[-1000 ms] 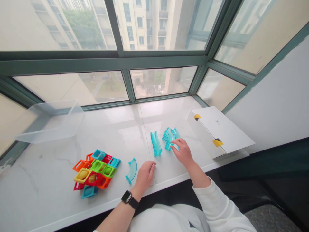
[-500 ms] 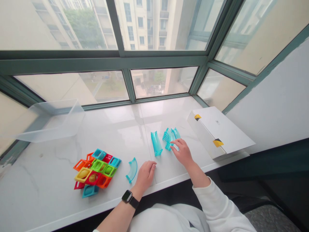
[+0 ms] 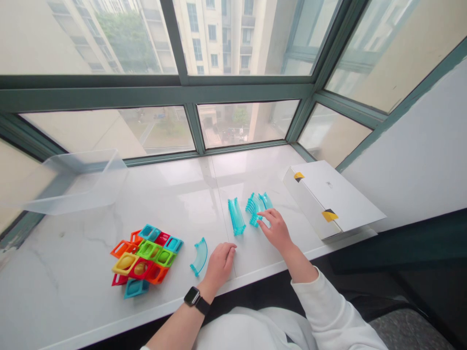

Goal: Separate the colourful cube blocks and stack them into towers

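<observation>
My left hand (image 3: 220, 265) rests on the white marble sill (image 3: 175, 194) with its fingers curled, just right of a curved translucent teal track piece (image 3: 199, 256). My right hand (image 3: 276, 231) reaches forward, its fingertips at a cluster of curved teal track pieces (image 3: 255, 206). A straight teal channel piece (image 3: 236, 217) lies to the left of that cluster. Further left sits a flat group of colourful interlocked plastic tiles (image 3: 146, 257) in orange, red, green, yellow and blue.
A transparent plastic box (image 3: 75, 183) stands at the sill's left end. A white cardboard box (image 3: 330, 199) with yellow-and-black tape lies at the right. Dark-framed windows run along the sill's far edge, and its front edge drops off near my arms.
</observation>
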`<act>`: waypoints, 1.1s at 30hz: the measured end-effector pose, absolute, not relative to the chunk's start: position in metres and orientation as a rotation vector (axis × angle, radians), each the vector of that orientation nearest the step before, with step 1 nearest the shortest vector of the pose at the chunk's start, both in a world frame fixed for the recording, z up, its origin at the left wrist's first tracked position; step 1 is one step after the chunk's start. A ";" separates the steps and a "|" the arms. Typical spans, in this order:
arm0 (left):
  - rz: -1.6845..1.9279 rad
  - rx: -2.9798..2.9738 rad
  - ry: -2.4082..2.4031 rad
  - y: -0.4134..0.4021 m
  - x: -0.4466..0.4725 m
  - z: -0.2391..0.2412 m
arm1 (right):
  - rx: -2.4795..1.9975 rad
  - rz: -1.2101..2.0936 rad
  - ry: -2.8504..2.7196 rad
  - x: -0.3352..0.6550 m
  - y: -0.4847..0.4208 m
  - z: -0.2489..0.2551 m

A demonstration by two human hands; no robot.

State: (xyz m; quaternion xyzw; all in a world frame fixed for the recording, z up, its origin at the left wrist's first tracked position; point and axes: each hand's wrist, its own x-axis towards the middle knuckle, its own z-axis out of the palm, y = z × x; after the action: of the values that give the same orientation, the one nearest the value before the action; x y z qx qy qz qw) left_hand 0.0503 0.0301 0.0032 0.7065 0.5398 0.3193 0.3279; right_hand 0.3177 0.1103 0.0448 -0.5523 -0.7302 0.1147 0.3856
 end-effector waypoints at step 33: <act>0.828 1.849 1.404 0.029 0.051 0.005 | -1.412 0.354 -1.796 0.316 0.098 0.049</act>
State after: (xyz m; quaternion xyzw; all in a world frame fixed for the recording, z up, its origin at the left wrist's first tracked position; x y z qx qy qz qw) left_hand 0.0506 0.0292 0.0050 0.7075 0.5375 0.3169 0.3318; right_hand 0.3164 0.0983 0.0495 -0.5589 -0.7111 0.1402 0.4029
